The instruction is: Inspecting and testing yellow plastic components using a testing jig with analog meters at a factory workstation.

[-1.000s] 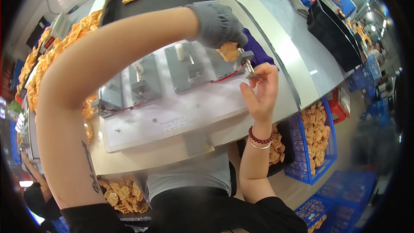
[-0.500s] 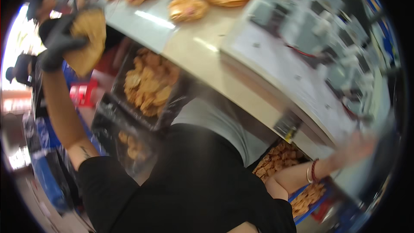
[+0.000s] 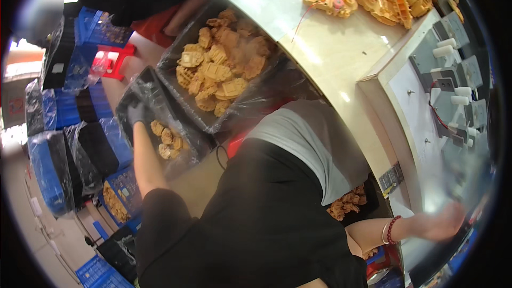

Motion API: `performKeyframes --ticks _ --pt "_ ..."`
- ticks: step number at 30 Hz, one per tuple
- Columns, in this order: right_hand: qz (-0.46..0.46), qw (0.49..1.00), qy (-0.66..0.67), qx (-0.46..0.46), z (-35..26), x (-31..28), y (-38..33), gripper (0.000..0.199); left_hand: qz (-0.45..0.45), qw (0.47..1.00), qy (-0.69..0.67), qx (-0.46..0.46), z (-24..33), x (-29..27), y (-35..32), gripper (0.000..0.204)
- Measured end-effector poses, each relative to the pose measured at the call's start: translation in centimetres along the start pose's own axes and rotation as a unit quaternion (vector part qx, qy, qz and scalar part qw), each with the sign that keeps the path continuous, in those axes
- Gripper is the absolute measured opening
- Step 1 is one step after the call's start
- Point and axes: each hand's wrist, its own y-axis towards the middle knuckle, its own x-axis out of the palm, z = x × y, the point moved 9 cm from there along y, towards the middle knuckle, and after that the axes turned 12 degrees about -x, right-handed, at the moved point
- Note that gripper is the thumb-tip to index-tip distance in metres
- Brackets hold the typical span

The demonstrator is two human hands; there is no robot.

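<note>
Several orange parts (image 3: 169, 141) already sit in the lined bin (image 3: 156, 88), just right of the gloved left hand (image 3: 136, 112), grip impossible to tell; more remain tabletop, farther right! Right hand (image 3: 445, 221): blurred, grip unclear.

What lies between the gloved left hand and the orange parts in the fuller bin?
In the head view: the smaller bin's black side and the fuller bin's lined side.

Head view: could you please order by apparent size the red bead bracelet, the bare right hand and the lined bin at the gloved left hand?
1. Lined bin at the gloved left hand
2. Bare right hand
3. Red bead bracelet
</note>
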Motion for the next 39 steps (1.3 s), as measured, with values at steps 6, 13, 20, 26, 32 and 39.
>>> performKeyframes --ticks 6,13,20,26,32,39 --pt "-0.142 0.984 0.097 0.054 -7.1 10.2 -1.6 0.032 -0.007 0.865 -0.407 0.292 32.7 -13.4 -12.4 0.027" --pt "-0.224 0.956 0.131 0.135 -6.9 16.9 -1.1 0.038 -0.089 0.662 -0.233 0.707 57.2 -13.7 -40.9 0.054" --pt "-0.201 0.942 0.128 0.238 -4.6 18.8 -0.3 0.063 -0.155 0.707 -0.086 0.684 59.0 -7.3 -41.5 0.061" --pt "-0.212 0.951 0.111 0.198 -5.0 21.5 0.3 0.058 -0.618 0.612 -0.399 0.292 55.8 -7.7 -39.3 0.057" --pt "-0.142 0.973 0.142 0.117 -5.1 20.6 0.5 0.035 -0.879 0.194 -0.435 0.019 56.1 -5.9 -45.0 0.063" --pt "-0.136 0.97 0.149 0.135 -5.2 20.7 0.5 0.033 -0.846 0.279 -0.434 0.134 59.1 -7.0 -45.3 0.05"
